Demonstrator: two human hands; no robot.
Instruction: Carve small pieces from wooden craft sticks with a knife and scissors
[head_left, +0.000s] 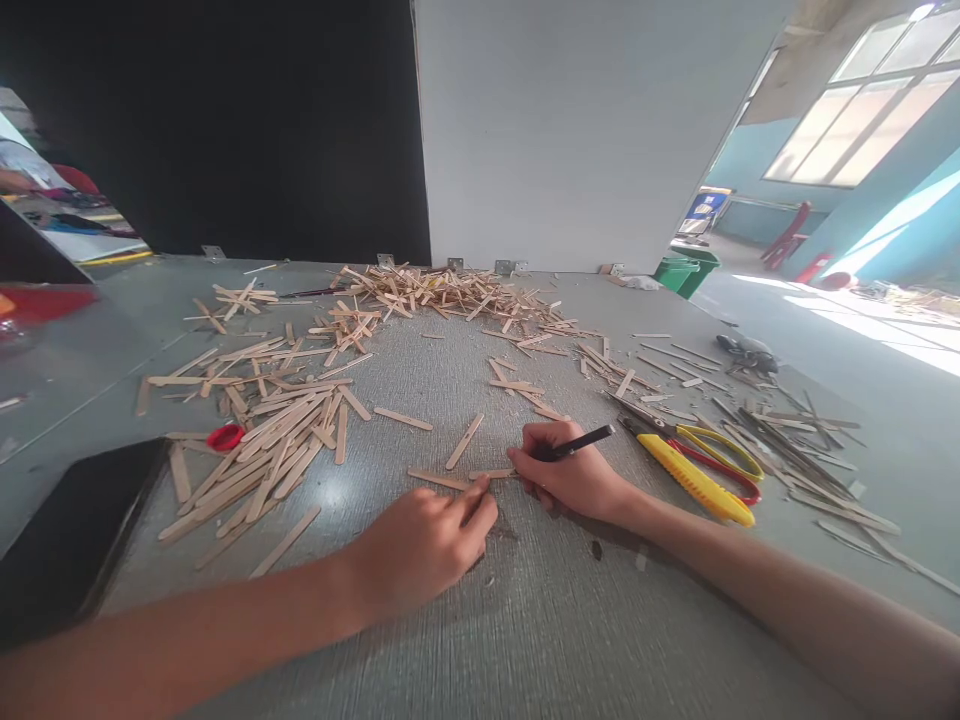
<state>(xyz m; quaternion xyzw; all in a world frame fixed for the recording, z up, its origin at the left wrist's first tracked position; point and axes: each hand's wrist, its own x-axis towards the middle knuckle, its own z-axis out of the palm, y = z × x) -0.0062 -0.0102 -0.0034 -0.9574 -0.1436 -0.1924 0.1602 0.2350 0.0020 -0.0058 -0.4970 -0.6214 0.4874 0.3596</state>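
Observation:
My right hand point(566, 470) grips a black pen point(581, 443), its tip end low by the right end of a short wooden craft stick point(491, 474). With its fingers bent, my left hand point(431, 535) holds down that short stick against the table. A longer craft stick point(435, 479) lies partly under the left fingers. Just beyond the hands are two loose sticks, one slanted point(465, 441) and one nearly level point(403, 418).
Craft sticks heap at the left point(262, 460) and back point(442, 290). A black phone point(82, 530) and red ring-shaped piece point(225, 437) lie left. Right are a yellow utility knife point(694, 478), scissors point(724, 452) and thin wood strips point(817, 470). An upright panel point(585, 130) stands behind.

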